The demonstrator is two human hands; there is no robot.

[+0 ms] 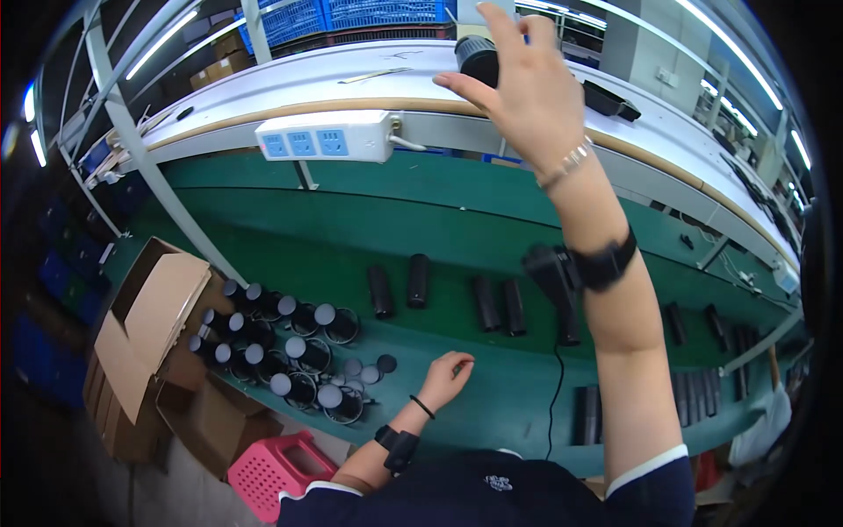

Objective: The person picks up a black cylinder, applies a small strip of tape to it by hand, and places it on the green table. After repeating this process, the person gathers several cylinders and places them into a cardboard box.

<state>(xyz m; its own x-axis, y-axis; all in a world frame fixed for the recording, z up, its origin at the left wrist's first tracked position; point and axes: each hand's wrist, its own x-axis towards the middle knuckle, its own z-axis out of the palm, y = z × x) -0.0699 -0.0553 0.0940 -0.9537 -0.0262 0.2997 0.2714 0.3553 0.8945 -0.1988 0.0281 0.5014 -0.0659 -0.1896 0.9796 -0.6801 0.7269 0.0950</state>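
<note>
My right hand (536, 88) is raised over the white shelf, its thumb and fingers spread wide. Between them shows a dark cylinder with a grey ribbed end (477, 57); I cannot tell whether the hand touches it. Low over the green bench (492, 400), my left hand (448, 376) has loosely bent fingers with a gap to the thumb, and nothing shows in it. Left of that hand lie small grey and black round caps (370, 375). Beyond them, several black cylinders with grey tops (308, 353) stand in a group.
Black tubes (419, 281) lie spread along the bench, with more in a row (694, 400) at the right. A white power strip (325, 137) hangs on the shelf's front. Cardboard boxes (167, 307) and a pink stool (272, 474) are at the left. A black cable (557, 395) crosses the bench.
</note>
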